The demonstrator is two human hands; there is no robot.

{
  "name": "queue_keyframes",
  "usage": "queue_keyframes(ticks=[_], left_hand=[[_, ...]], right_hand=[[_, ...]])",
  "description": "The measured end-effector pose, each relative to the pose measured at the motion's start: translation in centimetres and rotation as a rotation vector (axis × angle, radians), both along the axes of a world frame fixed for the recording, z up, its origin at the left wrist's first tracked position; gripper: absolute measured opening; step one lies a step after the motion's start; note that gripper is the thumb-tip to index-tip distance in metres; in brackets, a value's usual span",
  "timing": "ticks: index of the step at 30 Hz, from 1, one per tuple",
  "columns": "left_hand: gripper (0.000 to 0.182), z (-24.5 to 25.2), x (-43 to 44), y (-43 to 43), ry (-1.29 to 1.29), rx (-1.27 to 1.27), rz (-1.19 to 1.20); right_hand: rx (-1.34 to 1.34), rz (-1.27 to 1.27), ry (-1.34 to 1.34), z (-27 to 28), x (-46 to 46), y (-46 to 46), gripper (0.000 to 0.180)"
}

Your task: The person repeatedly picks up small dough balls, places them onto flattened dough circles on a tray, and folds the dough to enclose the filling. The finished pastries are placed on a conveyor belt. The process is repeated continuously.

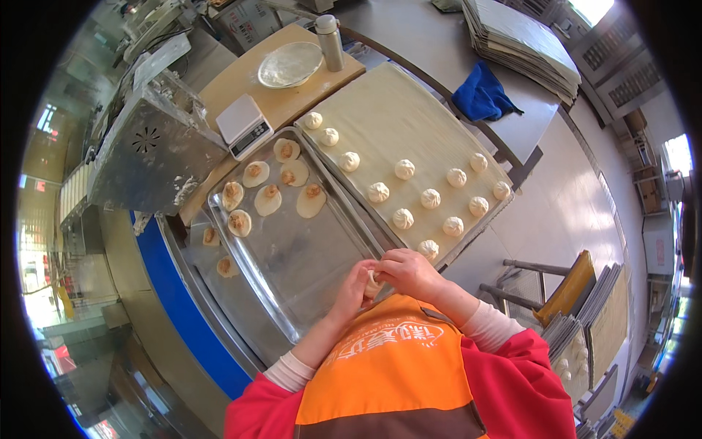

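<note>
Between my two hands, close to the apron, is a partly gathered dough bun (374, 284). My left hand (354, 290) cups it from the left, while the fingers of my right hand (408, 271) pinch its rim. Beyond my hands lies a metal tray (285, 269). Several flat dough wrappers (268, 202) topped with brown filling rest toward its far end. To the right, a cloth-lined board (378, 120) carries several pleated buns (430, 198); one bun (428, 249) sits just past my right hand.
A digital scale (245, 123), a plate of flour (290, 65) and a steel flask (330, 44) stand on a wooden board. At left is a floury metal machine (153, 148). A blue cloth (483, 93) and stacked boards (521, 44) occupy the right-hand table; a tray rack (584, 324) stands right.
</note>
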State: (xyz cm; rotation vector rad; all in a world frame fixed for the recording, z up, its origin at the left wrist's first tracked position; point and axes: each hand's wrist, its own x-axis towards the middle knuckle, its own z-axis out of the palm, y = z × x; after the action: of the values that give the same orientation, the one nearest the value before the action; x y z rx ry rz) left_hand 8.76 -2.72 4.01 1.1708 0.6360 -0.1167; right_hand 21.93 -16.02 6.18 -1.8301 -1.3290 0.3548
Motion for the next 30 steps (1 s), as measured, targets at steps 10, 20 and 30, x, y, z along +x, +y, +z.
queue_keyframes(ticks=[10, 20, 30], left_hand=[[0.072, -0.4, -0.9, 1.1, -0.172, 0.011, 0.045], [0.071, -1.8, -2.3, 3.0, 0.079, -0.236, 0.003], [0.051, -2.1, -4.2, 4.2, -0.330, 0.636, -0.037]], right_hand=[[0.034, 0.086, -0.026, -0.2, 0.1, 1.7, 0.020], [0.048, 0.252, -0.113, -0.5, -0.8, 2.2, 0.017], [-0.001, -0.017, 0.361, -0.9, -3.2, 3.1, 0.015]])
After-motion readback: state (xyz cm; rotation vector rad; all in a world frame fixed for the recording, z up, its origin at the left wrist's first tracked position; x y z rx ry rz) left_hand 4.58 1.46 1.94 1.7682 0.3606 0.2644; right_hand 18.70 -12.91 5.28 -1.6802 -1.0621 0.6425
